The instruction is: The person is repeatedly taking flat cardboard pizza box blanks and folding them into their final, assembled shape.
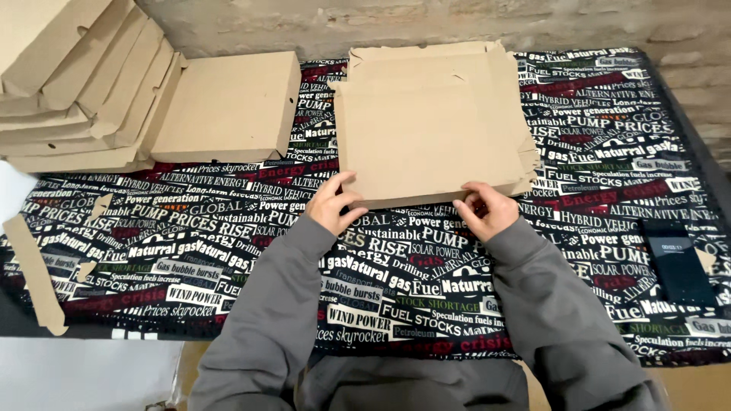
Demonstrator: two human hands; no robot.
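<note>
A flat brown cardboard box blank (430, 125) with folded side flaps lies on the table's printed black cloth (228, 251). My left hand (333, 204) grips its near left corner, thumb on top. On the near right edge sits my right hand (483, 211), fingers curled under the cardboard flap. Both arms wear grey sleeves.
A folded, closed cardboard box (228, 106) sits left of the blank, beside a slanted stack of similar boxes (72, 84). Cardboard scraps (34, 274) lie at the left edge. A dark phone (678, 266) rests on the cloth at right. A rough wall runs behind.
</note>
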